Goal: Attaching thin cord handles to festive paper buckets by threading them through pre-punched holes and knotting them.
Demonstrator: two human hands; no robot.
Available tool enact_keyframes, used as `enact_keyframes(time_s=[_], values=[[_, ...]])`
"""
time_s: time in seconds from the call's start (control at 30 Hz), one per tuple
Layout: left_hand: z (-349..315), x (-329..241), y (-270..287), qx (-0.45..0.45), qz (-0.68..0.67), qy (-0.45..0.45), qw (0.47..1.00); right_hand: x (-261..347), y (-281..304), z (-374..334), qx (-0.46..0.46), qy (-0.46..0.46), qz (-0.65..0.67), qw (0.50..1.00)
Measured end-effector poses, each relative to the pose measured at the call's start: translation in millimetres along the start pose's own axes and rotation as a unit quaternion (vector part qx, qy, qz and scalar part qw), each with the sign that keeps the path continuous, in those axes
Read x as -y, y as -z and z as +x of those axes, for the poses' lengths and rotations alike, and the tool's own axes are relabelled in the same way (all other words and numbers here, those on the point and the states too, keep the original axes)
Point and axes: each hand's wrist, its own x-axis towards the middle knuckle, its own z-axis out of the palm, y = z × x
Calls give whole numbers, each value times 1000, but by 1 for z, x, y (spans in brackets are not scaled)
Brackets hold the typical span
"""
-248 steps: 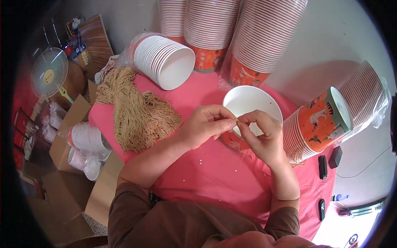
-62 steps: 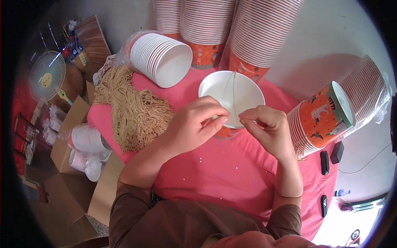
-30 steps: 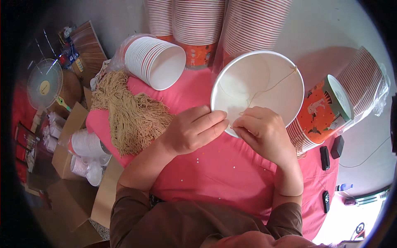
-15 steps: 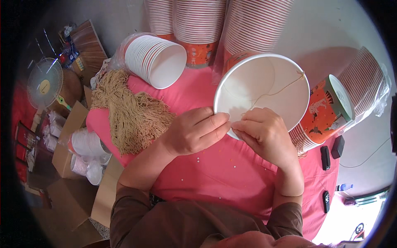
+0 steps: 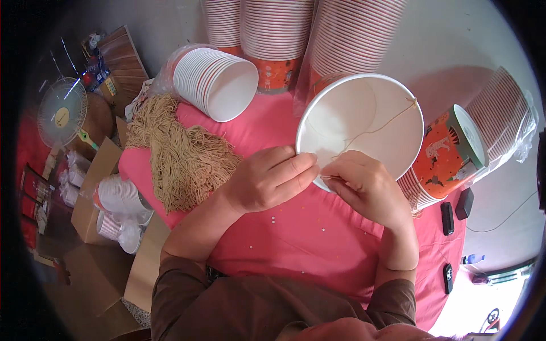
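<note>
A white paper bucket (image 5: 364, 122) is tilted with its open mouth toward me, above the pink table. My left hand (image 5: 270, 179) pinches its near rim on the left. My right hand (image 5: 367, 184) holds the near rim too and pinches a thin tan string (image 5: 381, 126) that runs across the inside to the far right rim, where it is fixed. A heap of the same tan strings (image 5: 182, 156) lies to the left on the pink tablecloth (image 5: 296, 238).
A sleeve of white buckets (image 5: 219, 79) lies on its side at the back left. Tall bucket stacks (image 5: 273, 28) stand behind; another orange stack (image 5: 455, 153) lies at the right. Dark small devices (image 5: 455, 210) sit at the right edge. Cardboard boxes with cups (image 5: 116, 210) and a fan (image 5: 61, 113) are on the floor.
The bucket was lifted off the table and tipped toward me over the last seconds, its mouth now filling more of the view. Both hands stay at its near rim with the string.
</note>
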Motion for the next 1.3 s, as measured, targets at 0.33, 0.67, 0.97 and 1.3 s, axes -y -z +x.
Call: enact_keyframes(time_s=[0.33, 0.67, 0.97, 1.3], values=[[0, -1, 0, 4, 3, -7, 1000, -1, 3, 1, 24, 19, -34, 999], [-2, 3, 0, 12, -43, 58, 997, 1, 5, 2, 44, 8, 4, 999], [-4, 4, -7, 7, -164, 157, 974, -10, 0, 3, 72, -85, 106, 988], [-6, 7, -1, 0, -193, 303, 933, -12, -5, 3, 48, -185, 125, 974]])
